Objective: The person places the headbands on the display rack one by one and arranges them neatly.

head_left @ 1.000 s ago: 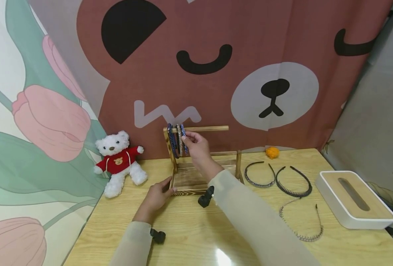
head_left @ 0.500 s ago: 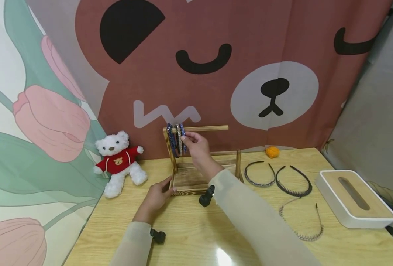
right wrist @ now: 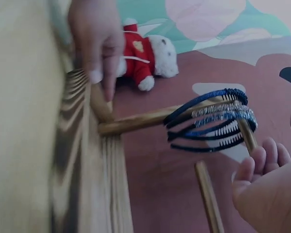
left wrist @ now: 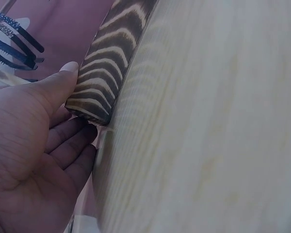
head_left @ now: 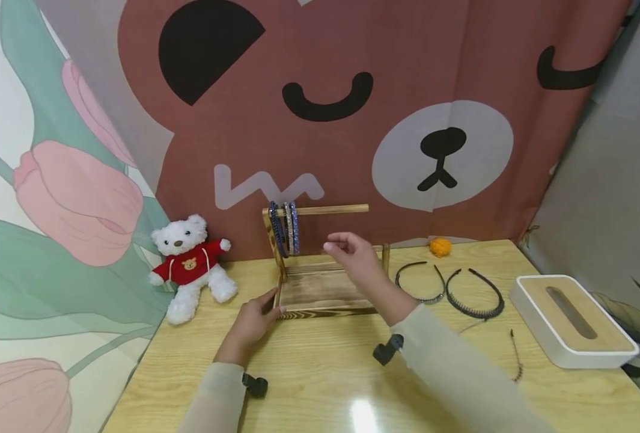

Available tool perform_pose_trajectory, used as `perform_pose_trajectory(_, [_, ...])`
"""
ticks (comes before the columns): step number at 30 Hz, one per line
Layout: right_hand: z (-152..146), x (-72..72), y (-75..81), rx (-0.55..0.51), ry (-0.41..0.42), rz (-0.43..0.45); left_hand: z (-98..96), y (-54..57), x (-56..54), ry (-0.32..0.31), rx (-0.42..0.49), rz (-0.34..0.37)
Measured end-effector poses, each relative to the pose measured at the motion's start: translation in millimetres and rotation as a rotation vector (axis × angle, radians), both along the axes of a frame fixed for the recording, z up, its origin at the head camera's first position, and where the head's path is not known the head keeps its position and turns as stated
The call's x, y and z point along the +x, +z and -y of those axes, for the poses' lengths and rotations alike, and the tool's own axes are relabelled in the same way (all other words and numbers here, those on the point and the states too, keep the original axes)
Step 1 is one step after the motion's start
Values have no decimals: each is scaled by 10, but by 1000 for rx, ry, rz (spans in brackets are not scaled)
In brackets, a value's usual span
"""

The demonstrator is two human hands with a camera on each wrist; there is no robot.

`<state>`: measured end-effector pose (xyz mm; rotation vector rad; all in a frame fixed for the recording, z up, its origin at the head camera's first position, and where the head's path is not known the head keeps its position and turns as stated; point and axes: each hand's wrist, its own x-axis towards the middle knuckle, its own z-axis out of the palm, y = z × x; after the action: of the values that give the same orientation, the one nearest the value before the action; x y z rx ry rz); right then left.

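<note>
A wooden rack (head_left: 320, 288) stands on the table against the backdrop, with a bar (head_left: 337, 210) sticking out from its left upright. Several headbands (head_left: 295, 231), dark blue, silver and glittery blue, hang together at the bar's left end. My left hand (head_left: 252, 325) grips the front left corner of the rack's base; in the left wrist view the thumb lies along one side of the striped wood (left wrist: 103, 73) and the fingers bend at its end. My right hand (head_left: 356, 260), fingers loosely bent and holding nothing, is in front of the rack, right of the hanging headbands.
Right of the rack lie a glittery dark headband (head_left: 433, 299), a black toothed headband (head_left: 475, 312) and a thin headband (head_left: 517, 364) partly behind the sleeve. A white tissue box (head_left: 574, 322) with wooden lid, an orange ball (head_left: 440, 247) and a white teddy bear (head_left: 190, 264) stand around.
My right hand has let go of the glittery blue headband and moved right and down, away from the bar. The headband stays hanging. My left hand keeps its hold on the rack.
</note>
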<state>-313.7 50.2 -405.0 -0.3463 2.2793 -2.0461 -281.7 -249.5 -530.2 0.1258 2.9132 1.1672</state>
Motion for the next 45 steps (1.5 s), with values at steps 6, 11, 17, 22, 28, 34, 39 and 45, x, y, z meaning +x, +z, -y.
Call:
perform_pose_trajectory(6, [-601,337,-236,208,134,-86,8,-11,-19,-11,1,-15])
perform_pose_trajectory(11, [-1152,583,-402,345,132,-193,9,-27,-14,-13,-4,-15])
perform_pose_trajectory(17, [-1820,819,-474,550,47,-275,20,-19,-1,-18,-15,-23])
perform_pose_trajectory(22, [-2276,931,-554,785,80,-319,33,-3,10,-9,-18,-28])
perform_pose_trajectory(28, [-2655,1061,-758,882,110,-261,29,-18,11,-21,-41,-32])
perform_pose_trajectory(34, [-2875,1168,-955,853,134,-243,33,-20,9,-25,-43,-38])
perform_pose_trajectory(39, [-2984,1233,-1053,847,155,-301,41,-35,-1,-26,-42,-38])
perform_pose_trajectory(45, [-3052,1275,-1054,848,213,-272,34,-44,-5,-24,-35,-44])
